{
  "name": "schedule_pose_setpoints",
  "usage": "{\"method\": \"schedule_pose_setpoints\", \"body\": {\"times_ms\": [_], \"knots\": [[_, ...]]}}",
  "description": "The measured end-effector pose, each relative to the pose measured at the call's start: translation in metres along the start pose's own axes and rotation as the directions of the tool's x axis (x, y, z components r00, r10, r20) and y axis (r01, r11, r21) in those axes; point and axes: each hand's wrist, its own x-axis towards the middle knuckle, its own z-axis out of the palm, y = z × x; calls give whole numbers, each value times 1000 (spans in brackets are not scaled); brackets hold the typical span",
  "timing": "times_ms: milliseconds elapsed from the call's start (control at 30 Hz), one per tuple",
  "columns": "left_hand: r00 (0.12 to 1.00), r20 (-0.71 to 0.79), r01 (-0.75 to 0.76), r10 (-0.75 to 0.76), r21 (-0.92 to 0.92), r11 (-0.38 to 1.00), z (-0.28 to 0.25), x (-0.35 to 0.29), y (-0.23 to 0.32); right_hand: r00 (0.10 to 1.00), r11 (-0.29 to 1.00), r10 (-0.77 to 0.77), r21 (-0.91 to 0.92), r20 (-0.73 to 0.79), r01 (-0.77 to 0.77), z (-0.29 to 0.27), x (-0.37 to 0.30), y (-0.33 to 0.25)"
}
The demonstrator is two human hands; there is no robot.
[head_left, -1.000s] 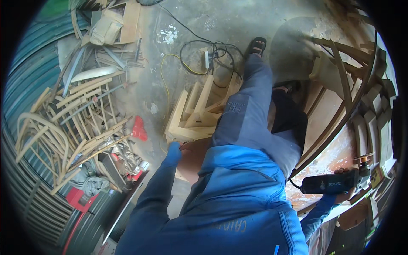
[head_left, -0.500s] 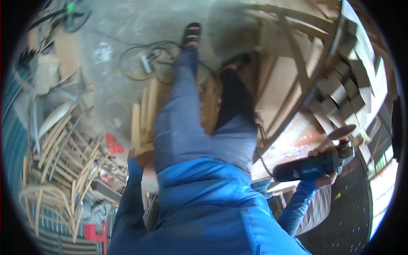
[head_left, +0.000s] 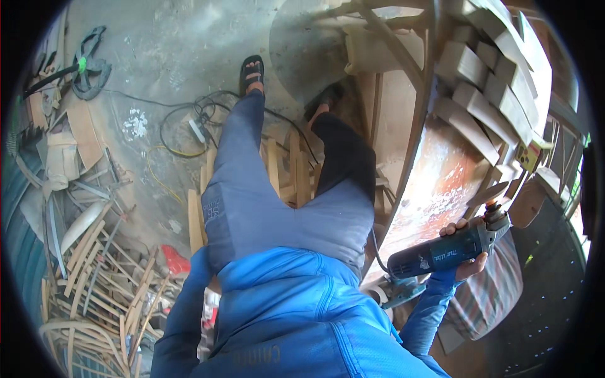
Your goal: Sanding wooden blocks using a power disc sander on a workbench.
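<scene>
My right hand [head_left: 471, 268] is wrapped round the body of a dark angle grinder [head_left: 435, 257], at the right beside a worktop. A flat brown disc [head_left: 488, 194] is fitted at the grinder's head and stands clear of the worktop. From its rear end a cord [head_left: 378, 249] runs down past my leg. My left arm, in its blue sleeve [head_left: 200, 272], hangs along my side. The left hand is hidden by the sleeve and jacket.
Wooden blocks [head_left: 485, 104] are stacked on the reddish, dusty worktop [head_left: 435, 183]. Tangled cables and a white power strip [head_left: 196, 131] lie on the floor ahead. Wooden pieces [head_left: 195, 220] stand between and beside my legs. Curved wood strips [head_left: 94, 277] pile up at left, near a red object [head_left: 174, 259].
The view has turned, and the worktop and grinder sit further left in it. My left hand's fingers showed before and are now hidden. The grinder stays in my right hand.
</scene>
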Motion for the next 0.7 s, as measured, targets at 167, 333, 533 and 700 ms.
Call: {"method": "schedule_pose_setpoints", "body": {"times_ms": [167, 333, 533, 700], "knots": [[984, 121, -178, 133, 558, 810, -7, 20, 40, 989, 972, -145, 185, -6, 143, -41, -44, 38], [989, -35, -123, 145, 361, 924, 1, 31, 26, 981, 946, -182, 260, -68, 194, -86, -89, 56], [872, 193, -471, 451, 582, 662, -4, 70, 67, 947, 898, -235, 324, -218, 297, -128, -102, 72], [723, 345, -665, 598, 580, 470, 20, 79, 103, 928, 818, -258, 451, -269, 358, -152, -121, 97]]}}
